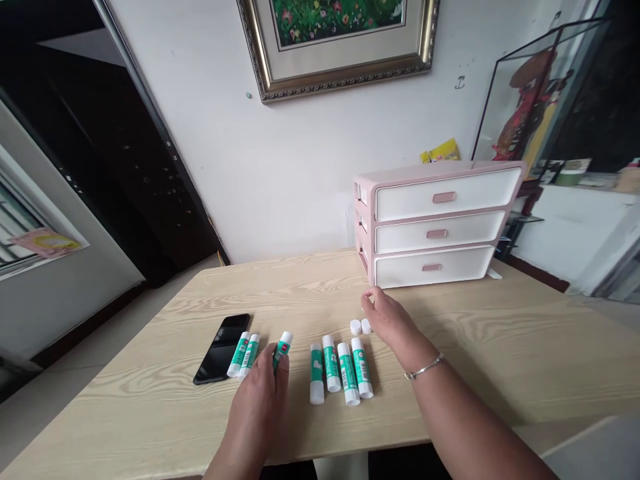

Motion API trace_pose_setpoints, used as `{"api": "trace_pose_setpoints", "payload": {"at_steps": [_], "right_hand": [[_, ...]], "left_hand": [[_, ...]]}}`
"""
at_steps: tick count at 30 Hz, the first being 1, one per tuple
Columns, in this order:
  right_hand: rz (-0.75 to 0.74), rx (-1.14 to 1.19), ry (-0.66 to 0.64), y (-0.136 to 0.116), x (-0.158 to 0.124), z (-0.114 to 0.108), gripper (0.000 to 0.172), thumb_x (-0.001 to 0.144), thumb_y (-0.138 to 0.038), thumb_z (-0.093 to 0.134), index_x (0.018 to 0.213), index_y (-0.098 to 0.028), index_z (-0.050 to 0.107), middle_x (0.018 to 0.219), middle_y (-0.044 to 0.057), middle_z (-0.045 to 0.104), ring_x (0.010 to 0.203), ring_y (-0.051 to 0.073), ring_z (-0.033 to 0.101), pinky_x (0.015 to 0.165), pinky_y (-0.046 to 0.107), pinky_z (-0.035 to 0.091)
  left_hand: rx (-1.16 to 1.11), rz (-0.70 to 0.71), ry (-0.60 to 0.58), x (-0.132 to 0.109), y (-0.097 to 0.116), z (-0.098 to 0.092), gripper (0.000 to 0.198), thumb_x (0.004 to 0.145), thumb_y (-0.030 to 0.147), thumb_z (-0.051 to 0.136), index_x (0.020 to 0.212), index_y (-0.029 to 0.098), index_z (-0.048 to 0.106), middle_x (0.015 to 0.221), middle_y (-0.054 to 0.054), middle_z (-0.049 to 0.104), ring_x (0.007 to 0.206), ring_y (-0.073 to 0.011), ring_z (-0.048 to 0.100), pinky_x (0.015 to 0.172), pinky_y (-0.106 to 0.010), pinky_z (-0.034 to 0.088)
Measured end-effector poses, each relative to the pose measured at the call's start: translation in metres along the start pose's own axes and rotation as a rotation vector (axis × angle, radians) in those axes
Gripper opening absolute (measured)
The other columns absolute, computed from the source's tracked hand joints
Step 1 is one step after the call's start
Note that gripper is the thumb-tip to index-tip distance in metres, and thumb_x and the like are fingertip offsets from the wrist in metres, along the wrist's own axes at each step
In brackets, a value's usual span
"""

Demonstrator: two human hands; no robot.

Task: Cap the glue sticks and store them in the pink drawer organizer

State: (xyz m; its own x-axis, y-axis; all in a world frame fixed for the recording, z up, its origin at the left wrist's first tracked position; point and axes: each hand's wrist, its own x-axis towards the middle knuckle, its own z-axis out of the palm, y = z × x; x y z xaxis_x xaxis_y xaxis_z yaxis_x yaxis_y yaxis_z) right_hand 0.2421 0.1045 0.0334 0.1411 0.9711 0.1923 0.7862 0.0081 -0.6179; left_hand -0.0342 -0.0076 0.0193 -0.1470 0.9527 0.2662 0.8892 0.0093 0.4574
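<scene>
My left hand (260, 393) is closed round a green and white glue stick (283, 347), whose white end points up and away. Two similar glue sticks (244, 355) lie just left of it, touching a black phone (223, 350). Between my hands, several more glue sticks (346, 370) lie side by side. Beyond them are two white caps (355, 327). My right hand (387, 317) is beside the caps, its fingers curled together; what they hold, if anything, is hidden.
A pink and white drawer unit (435, 233) stands at the back right of the wooden table (165, 400), with a yellow packet (441, 152) behind its top. A framed picture (345, 80) hangs on the wall. A glass case (525, 107) is at the right.
</scene>
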Motion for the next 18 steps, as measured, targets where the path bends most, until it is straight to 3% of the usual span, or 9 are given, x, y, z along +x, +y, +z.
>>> {"api": "trace_pose_setpoints", "payload": {"at_steps": [4,12,18], "right_hand": [[0.065,-0.124,-0.004,0.005,0.002,-0.001,0.034,0.097,-0.042,0.042,0.118,-0.021,0.058,0.103,0.012,0.074,0.093,0.028,0.067,0.071,0.031,0.038],[0.044,-0.144,-0.058,-0.006,-0.004,-0.010,0.032,0.097,-0.039,0.042,0.115,-0.020,0.060,0.105,0.013,0.074,0.100,0.029,0.067,0.074,0.033,0.038],[0.023,-0.169,-0.094,-0.002,-0.004,-0.006,0.032,0.096,-0.039,0.042,0.112,-0.020,0.062,0.103,0.013,0.074,0.097,0.028,0.068,0.075,0.032,0.038]], "left_hand": [[0.227,-0.047,-0.024,0.001,-0.008,0.011,0.034,0.102,0.030,0.037,0.133,0.017,0.047,0.124,-0.017,0.070,0.104,-0.0283,0.072,0.072,-0.033,0.051],[0.484,-0.096,-0.034,0.005,-0.003,0.006,0.030,0.102,0.029,0.038,0.118,0.017,0.060,0.122,-0.016,0.067,0.082,-0.0252,0.072,0.054,-0.029,0.045],[0.490,-0.064,-0.004,0.016,-0.012,-0.001,0.034,0.102,0.029,0.040,0.127,0.018,0.060,0.129,-0.017,0.062,0.087,-0.0244,0.072,0.060,-0.030,0.050]]}}
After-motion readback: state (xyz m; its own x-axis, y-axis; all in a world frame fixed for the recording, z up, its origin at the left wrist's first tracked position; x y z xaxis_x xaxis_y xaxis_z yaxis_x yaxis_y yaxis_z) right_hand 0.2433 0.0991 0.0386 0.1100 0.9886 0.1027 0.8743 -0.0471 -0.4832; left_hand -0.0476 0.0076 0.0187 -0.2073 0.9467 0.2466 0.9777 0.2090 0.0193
